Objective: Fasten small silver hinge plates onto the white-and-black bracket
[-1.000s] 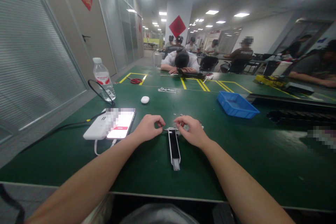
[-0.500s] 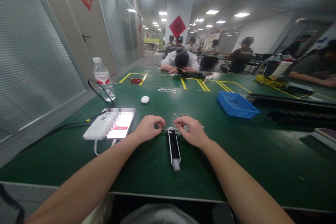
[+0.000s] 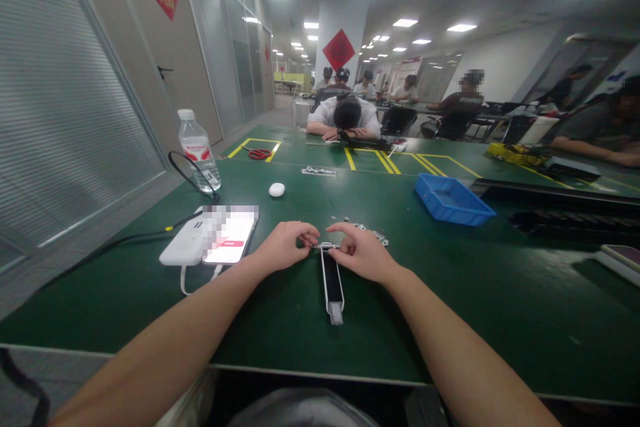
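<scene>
A long narrow white-framed piece with a black face (image 3: 331, 280) lies on the green table, a pale grey tab (image 3: 336, 313) sticking out of its near end. At its far end, my left hand (image 3: 287, 245) is closed in a pinch on the left side; a tiny metallic bit shows by the fingertips, too small to name. My right hand (image 3: 367, 252) is on the other side, index finger stretched out and thumb apart from it, the thumb tip close to the black face. Small metal parts (image 3: 381, 238) lie partly hidden behind the right hand.
On the left are a white power bank (image 3: 180, 243), a lit phone (image 3: 230, 243), a cable and a water bottle (image 3: 199, 153). A white earbud case (image 3: 277, 189) and a blue tray (image 3: 453, 200) stand farther back. Across the table a person (image 3: 345, 117) rests head on arms.
My right hand's thumb and index finger have spread apart, with the thumb lower by the black face. The left hand stays at the far end, its fingertips shifted slightly right.
</scene>
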Demonstrator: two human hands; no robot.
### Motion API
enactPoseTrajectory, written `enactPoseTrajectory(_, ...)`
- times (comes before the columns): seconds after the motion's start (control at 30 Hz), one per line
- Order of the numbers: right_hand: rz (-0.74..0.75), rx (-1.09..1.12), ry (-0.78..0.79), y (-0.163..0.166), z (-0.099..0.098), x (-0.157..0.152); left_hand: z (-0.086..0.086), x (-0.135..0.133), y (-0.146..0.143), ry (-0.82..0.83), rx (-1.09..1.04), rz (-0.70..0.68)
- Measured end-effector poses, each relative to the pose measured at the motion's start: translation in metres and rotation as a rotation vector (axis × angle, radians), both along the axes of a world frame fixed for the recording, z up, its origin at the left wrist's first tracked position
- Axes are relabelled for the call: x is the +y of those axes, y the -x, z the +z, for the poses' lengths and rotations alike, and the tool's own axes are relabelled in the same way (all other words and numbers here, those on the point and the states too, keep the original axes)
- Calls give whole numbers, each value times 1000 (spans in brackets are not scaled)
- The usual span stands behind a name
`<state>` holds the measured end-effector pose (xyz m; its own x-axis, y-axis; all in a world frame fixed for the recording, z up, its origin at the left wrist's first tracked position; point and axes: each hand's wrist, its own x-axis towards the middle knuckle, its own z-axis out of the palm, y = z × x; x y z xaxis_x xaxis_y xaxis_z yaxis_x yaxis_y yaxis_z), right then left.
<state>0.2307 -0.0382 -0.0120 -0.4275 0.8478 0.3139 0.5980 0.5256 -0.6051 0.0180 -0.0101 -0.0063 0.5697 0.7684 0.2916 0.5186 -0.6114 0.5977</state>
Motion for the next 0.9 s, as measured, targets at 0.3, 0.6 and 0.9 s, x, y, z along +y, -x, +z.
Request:
enactPoseTrajectory(0.3,32,12,51,-1,-2,1,3,-1,0,-16,25,-26)
enactPoseTrajectory(0.6,39,37,62,0,-2,0,3,-2,0,-29,34,-37)
enactPoseTrajectory(0.9,41,44,69,0,-2,0,5,-3,1,-140,68,-2)
